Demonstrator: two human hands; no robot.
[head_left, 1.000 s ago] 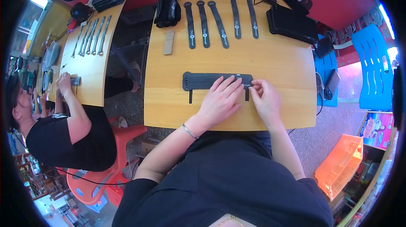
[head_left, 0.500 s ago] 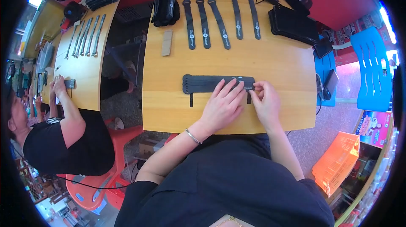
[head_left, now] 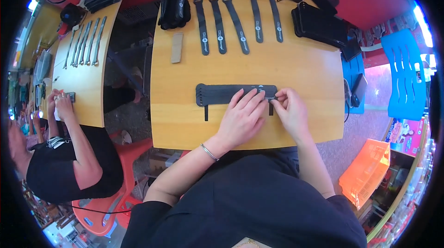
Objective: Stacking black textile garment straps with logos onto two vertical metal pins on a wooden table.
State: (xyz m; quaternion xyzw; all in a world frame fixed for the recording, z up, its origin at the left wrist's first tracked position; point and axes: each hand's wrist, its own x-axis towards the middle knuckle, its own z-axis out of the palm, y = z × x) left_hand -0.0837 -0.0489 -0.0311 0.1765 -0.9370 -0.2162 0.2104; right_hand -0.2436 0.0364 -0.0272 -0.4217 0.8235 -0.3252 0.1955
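A bundle of dark grey straps (head_left: 217,95), rounded and slotted at the left ends, lies crosswise near the front of the wooden table (head_left: 310,70). Two narrow black strips stick out from under its near edge, a left strip (head_left: 206,113) and a right strip (head_left: 271,109). My left hand (head_left: 243,121) rests with outstretched fingers on the right half of the bundle. Thumb and fingertips of my right hand (head_left: 291,111) pinch the straps' right end. Farther back, several single straps (head_left: 218,26) are laid out lengthwise, side by side.
A cardboard piece (head_left: 176,48) lies left of the single straps. Black bundles (head_left: 175,5) stand at the back left, and a black stack (head_left: 319,26) at the back right. A co-worker (head_left: 74,160) sits at another table (head_left: 88,86). An orange crate (head_left: 365,174) is at lower right.
The whole view has shifted a little, with the table slightly lower and farther left. My hands keep nearly the same place on the straps. The co-worker's arms and head have moved.
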